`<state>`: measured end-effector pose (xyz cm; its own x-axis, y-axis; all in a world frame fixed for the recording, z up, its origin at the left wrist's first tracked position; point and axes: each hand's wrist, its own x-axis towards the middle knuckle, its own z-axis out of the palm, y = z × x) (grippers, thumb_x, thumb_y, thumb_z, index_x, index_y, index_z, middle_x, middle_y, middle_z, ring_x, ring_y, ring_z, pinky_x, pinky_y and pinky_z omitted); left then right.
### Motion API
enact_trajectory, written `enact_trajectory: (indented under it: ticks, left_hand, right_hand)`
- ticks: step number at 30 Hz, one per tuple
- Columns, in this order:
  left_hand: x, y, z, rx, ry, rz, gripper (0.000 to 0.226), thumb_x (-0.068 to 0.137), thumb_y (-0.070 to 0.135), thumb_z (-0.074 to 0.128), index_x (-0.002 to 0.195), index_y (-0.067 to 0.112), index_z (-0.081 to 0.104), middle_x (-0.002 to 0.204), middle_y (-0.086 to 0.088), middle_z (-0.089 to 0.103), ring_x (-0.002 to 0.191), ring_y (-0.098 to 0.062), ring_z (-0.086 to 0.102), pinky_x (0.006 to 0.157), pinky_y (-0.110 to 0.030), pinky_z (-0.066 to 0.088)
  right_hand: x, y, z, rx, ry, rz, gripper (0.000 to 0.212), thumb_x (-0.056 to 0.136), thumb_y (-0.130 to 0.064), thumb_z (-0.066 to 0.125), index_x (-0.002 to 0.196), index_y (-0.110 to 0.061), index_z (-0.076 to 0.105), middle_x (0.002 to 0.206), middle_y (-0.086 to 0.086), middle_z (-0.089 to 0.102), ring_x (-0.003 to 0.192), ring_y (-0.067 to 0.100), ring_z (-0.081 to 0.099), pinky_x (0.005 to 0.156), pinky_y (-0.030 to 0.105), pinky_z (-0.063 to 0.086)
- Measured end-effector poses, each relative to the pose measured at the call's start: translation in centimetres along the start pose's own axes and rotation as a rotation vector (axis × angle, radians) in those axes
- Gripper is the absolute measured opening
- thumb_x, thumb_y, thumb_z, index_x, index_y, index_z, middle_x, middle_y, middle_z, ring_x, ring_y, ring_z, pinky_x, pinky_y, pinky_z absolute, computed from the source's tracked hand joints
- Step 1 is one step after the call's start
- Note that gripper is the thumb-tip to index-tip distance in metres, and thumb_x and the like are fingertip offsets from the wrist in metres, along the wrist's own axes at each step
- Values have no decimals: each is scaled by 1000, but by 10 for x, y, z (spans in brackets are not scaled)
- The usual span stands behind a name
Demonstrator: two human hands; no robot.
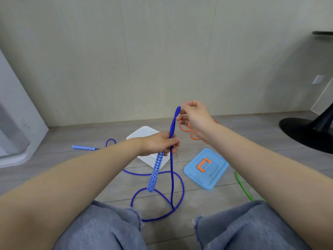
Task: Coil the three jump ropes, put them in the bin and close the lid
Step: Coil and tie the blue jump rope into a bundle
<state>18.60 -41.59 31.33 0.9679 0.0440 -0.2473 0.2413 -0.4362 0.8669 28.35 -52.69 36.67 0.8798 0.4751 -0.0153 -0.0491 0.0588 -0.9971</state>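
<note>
Blue rope point(172, 179) with blue-white diamond-patterned handle point(154, 173), orange rope point(185, 128), green rope point(243, 186), light-blue lid point(216, 179).

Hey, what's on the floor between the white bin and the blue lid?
In the head view, only bare floor separates the white bin from the blue lid. In the picture, the raised blue rope hangs across that gap.

The left hand point(158, 143) covers the near corner of the white bin point(144, 134), the right hand point(195, 118) hides most of the orange rope point(185, 128), and the green rope point(243, 186) disappears behind the right forearm
</note>
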Motion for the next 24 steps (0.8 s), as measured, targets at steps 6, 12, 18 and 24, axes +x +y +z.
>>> enact_trajectory:
  ticks: [6,12,18,24]
  left_hand:
    - [2,2,-8,-214,125,76,34,104,36,34,87,17,56,82,1,69,77,-13,49,72,-27,47]
    - [6,13,-13,-621,220,135,35,105,31,31,80,13,49,60,-3,55,61,-15,54,68,-30,42]
    - [-4,10,-24,-796,170,60,34,104,32,36,76,14,43,58,1,26,52,-18,42,79,-41,56]
    - [-3,-1,-39,-640,371,-66,25,101,27,38,77,18,38,57,5,22,44,-11,19,43,-21,32]
  right_hand:
    - [8,31,-36,-493,-388,282,33,90,-8,46,122,-14,54,116,9,62,94,18,60,85,31,49]
    - [-11,58,-46,-863,-993,504,75,76,-15,63,141,-43,40,149,-11,41,139,9,30,111,36,25]
    - [-13,61,-58,-980,-1002,479,24,86,-9,57,96,-29,66,112,-10,67,117,8,53,105,33,32]
    - [-6,51,-77,-1571,-945,432,8,88,-22,61,84,-17,67,85,-4,67,89,14,63,93,29,46]
